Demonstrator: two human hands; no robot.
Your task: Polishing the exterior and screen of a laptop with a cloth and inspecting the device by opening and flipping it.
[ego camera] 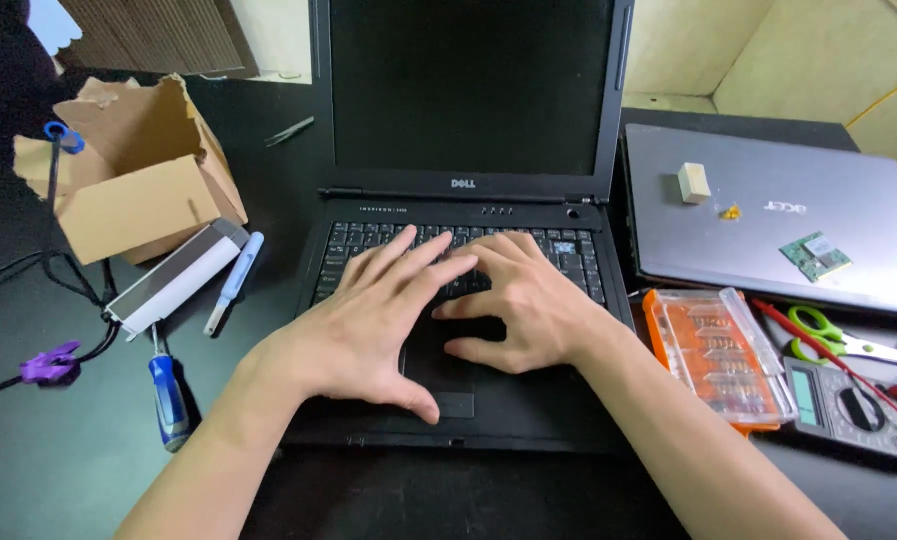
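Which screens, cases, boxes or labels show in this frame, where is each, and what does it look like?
Laptop screen: top centre, dark rectangle, black bezel, above both hands.
Multimeter display: lower right, small pale green rectangle on a dark grey meter.
Cardboard box: upper left, torn open, brown.
Bit case: right of the black laptop, orange with a clear lid.
Closed laptop: upper right, flat, silver-grey, small logo on the lid.

— Where are your hands?
— Your left hand (373, 325) and right hand (518, 300) lie flat on the black laptop (468, 200), fingers spread over its keyboard (578, 262).
— Right of the laptop?
— An orange bit case (716, 357).
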